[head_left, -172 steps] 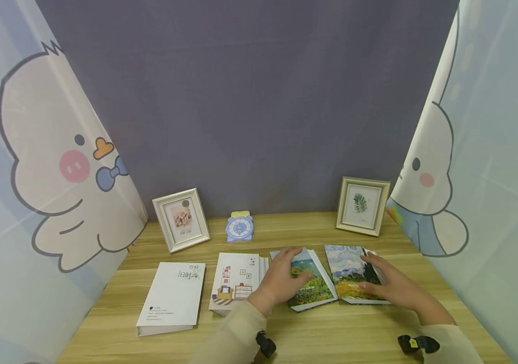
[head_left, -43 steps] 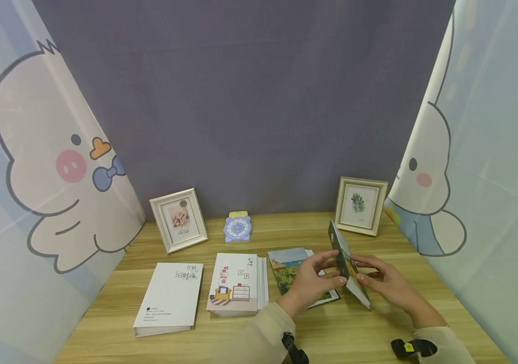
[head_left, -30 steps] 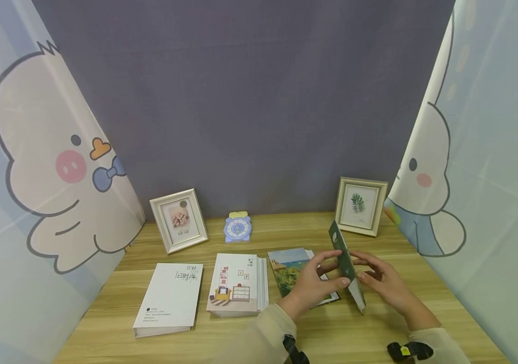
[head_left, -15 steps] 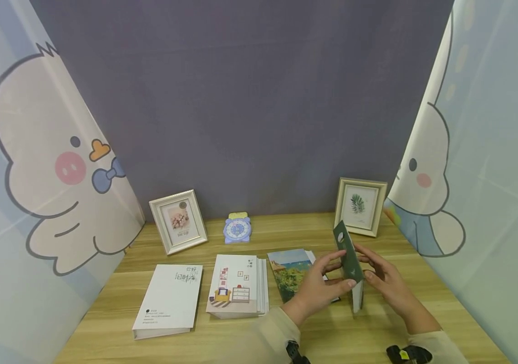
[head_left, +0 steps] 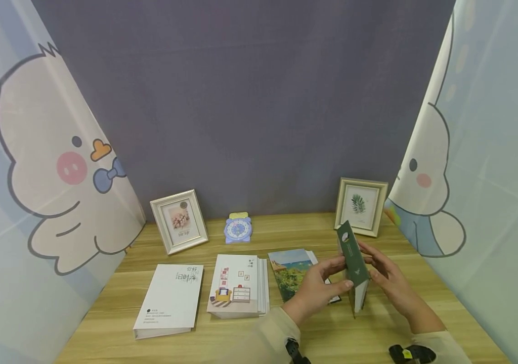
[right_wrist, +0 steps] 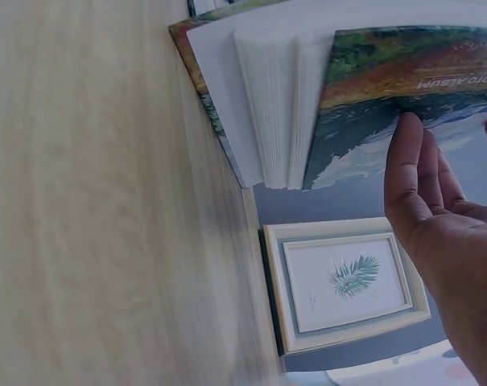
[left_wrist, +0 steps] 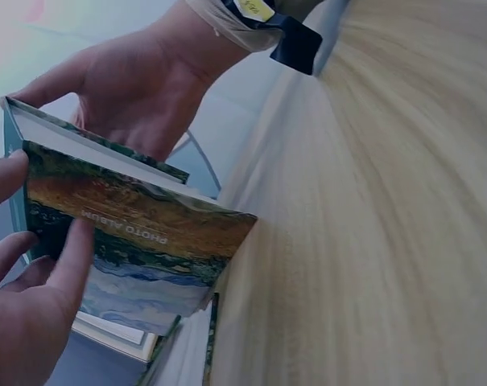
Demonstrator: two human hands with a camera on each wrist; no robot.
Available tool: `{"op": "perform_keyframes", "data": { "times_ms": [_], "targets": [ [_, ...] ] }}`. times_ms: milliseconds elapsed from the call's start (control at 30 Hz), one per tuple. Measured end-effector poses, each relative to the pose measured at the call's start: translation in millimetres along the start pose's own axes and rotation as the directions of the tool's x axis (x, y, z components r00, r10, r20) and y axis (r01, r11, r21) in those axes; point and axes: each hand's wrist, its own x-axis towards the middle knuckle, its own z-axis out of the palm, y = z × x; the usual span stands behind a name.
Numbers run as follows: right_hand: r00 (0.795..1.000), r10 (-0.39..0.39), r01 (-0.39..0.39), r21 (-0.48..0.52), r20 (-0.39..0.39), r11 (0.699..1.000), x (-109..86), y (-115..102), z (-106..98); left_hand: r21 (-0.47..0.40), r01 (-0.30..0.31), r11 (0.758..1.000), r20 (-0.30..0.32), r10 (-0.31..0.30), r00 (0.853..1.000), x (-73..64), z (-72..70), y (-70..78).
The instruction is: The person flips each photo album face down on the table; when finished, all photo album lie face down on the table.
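A photo album (head_left: 353,260) stands on edge, dark green spine upward, between my two hands in the head view. My left hand (head_left: 315,290) holds it from the left, its thumb at the near end of the spine. From the right, my right hand (head_left: 391,280) holds the other cover. The left wrist view shows left fingers (left_wrist: 72,261) against the painted cover (left_wrist: 138,217). Right fingers touch the opposite cover (right_wrist: 404,88) in the right wrist view, where the covers spread slightly from the pages. Another painted album (head_left: 288,275) lies left of it, partly behind my left hand.
A white album (head_left: 168,298) lies at the left. Beside it is a white album with a room drawing (head_left: 233,285). Behind stand a flower picture frame (head_left: 180,222), a blue toy clock (head_left: 238,228) and a leaf picture frame (head_left: 361,205). A grey curtain (head_left: 250,111) backs the wooden table (head_left: 286,225).
The painted album lay flat at first; both hands have raised it onto its edge. Over the last second it has turned, showing more of its green spine, and its near end has swung left.
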Motion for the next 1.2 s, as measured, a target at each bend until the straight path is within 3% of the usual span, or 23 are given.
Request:
{"op": "perform_keyframes", "data": {
  "times_ms": [133, 300, 567, 767, 1000, 1200],
  "targets": [
    [0.999, 0.041, -0.041, 0.018, 0.012, 0.999, -1.4, -1, -3, -0.001, 0.044, 0.999, 0.015, -0.044, 0.999, -0.3, -0.4, -3.8],
    [0.995, 0.099, -0.1, 0.053, 0.015, 0.994, -3.6, -3, -8, 0.045, 0.058, 0.997, 0.026, -0.059, 0.998, 0.8, 1.1, -6.9],
    [0.97, 0.241, -0.24, 0.05, -0.015, 0.969, -11.2, -17, -19, 0.101, 0.107, 0.989, 0.103, -0.118, 0.988, -0.4, 4.9, -9.6],
    [0.968, 0.25, -0.248, 0.079, -0.015, 0.965, -14.4, -18, -28, 0.11, 0.152, 0.982, 0.128, -0.166, 0.978, -1.0, 4.5, -11.7],
    [0.973, 0.227, -0.223, 0.085, -0.035, 0.971, -15.4, -16, -36, 0.158, 0.137, 0.978, 0.154, -0.162, 0.975, -0.2, 2.2, -16.6],
    [0.953, 0.28, -0.275, 0.061, -0.115, 0.96, -18.3, -15, -41, 0.173, 0.129, 0.976, 0.159, -0.157, 0.975, 0.0, 1.8, -20.2]
  ]
}}
